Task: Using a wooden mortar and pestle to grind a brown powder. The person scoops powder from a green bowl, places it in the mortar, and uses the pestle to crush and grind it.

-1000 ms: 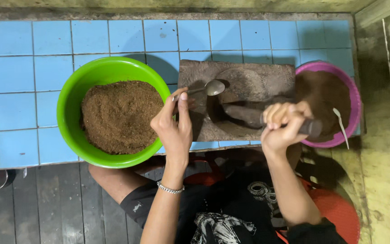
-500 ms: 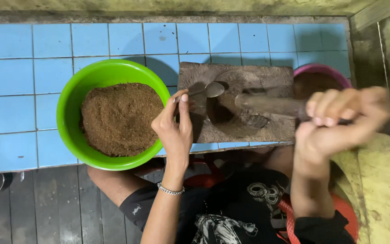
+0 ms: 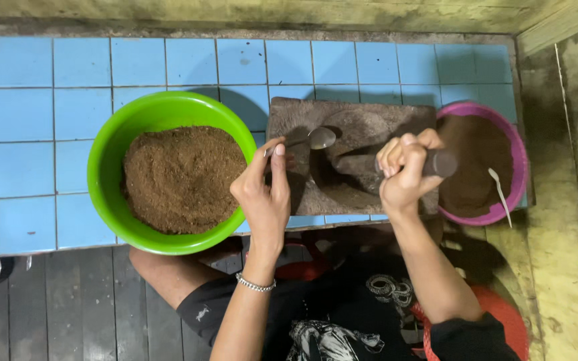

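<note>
Fingers [image 3: 406,150] of our right hand [image 3: 406,174] clench the stone pestle [image 3: 396,162]; our left hand [image 3: 265,200] pinches a spoon [image 3: 309,139]. Green bowl [image 3: 105,160] remains full, so we judge much grinding left.

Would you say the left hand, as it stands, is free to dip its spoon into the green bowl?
Probably yes. The left hand holds the spoon over the grinding stone, right beside the green bowl, whose brown powder lies uncovered with nothing between.
</note>
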